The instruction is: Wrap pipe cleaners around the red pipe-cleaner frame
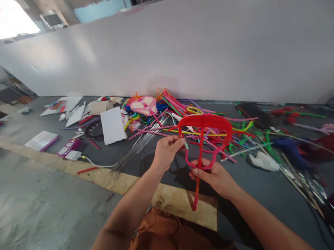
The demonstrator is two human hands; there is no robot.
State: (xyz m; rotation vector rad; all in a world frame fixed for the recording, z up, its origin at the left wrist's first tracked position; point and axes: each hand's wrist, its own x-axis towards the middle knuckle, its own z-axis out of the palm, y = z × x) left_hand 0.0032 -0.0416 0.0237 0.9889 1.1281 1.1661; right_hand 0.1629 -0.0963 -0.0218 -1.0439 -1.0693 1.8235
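Observation:
Both my hands hold up a red and pink pipe-cleaner frame (201,138) with a long red stem that hangs down below it. My left hand (168,151) pinches the frame's left side, where a short pale green piece shows just under the fingertips. With closed fingers, my right hand (207,172) grips the stem where it meets the pink lower edge. The upper part of the frame is thickly wrapped in red. Behind it, loose pipe cleaners (179,103) in many colours lie in a heap. A pink and cream pipe-cleaner fan shape (143,105) rests on that heap.
A white panel (180,49) stands along the back of the dark table. On the left are a white card (112,126), a purple glue gun (73,146) and a notebook (41,141). To the right lie a phone (254,114), crumpled tissue (264,161) and a blue tool (293,154).

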